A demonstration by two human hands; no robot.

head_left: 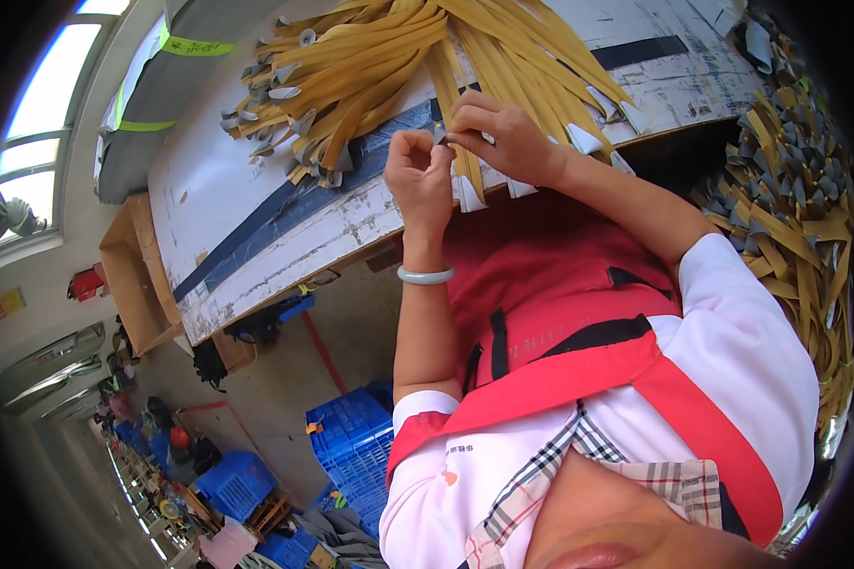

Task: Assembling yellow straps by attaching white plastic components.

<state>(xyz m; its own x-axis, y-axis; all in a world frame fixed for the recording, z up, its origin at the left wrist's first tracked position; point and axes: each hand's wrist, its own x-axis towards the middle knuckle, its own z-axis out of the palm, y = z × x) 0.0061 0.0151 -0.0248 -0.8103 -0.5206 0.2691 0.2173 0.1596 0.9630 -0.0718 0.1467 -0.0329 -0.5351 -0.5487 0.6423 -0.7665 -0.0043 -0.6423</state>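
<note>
Long yellow zipper strips with grey fabric tabs at their ends lie fanned across the worktable. More of these strips spread toward me, their white-and-grey tabs reaching the table's near edge. At that edge, my left hand is closed in a pinch on a small grey tab at a strip's end. My right hand comes in from the right and pinches at the same tab, its fingertips almost touching the left ones. The fingers hide part of the tab.
Dark blue bands mark the white, worn worktable. A heap of tabbed yellow strips hangs at the right. To the left are a cardboard box and a grey padded stack with green tape. Blue crates stand on the floor below.
</note>
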